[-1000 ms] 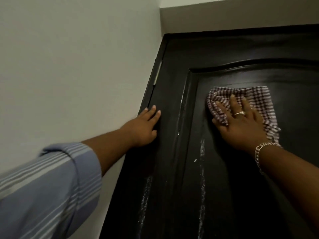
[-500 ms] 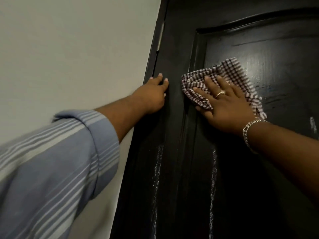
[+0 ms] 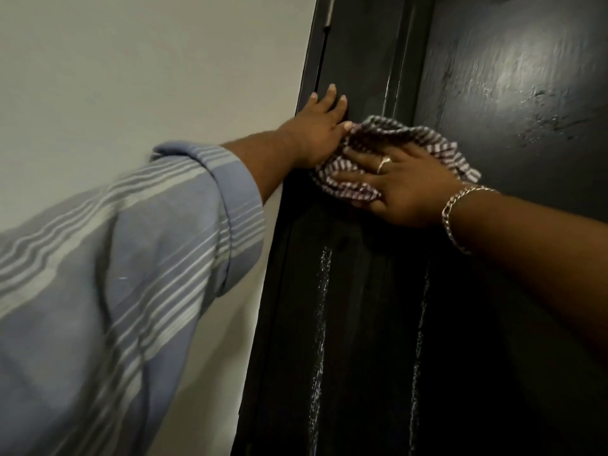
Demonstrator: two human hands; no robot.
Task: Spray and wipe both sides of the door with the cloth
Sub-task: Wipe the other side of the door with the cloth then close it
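The dark glossy door fills the right half of the head view, with pale wet streaks running down its lower part. My right hand lies flat with spread fingers on a red-and-white checked cloth and presses it against the door's left stile. My left hand rests flat with straight fingers on the door's left edge, its thumb touching the cloth. No spray bottle is in view.
A plain pale wall runs along the left, meeting the dark door frame. A metal hinge shows in the gap near the top.
My right hand slid the cloth left and down, from the raised panel onto the left stile, until it reached my left hand. The view dropped lower on the door.
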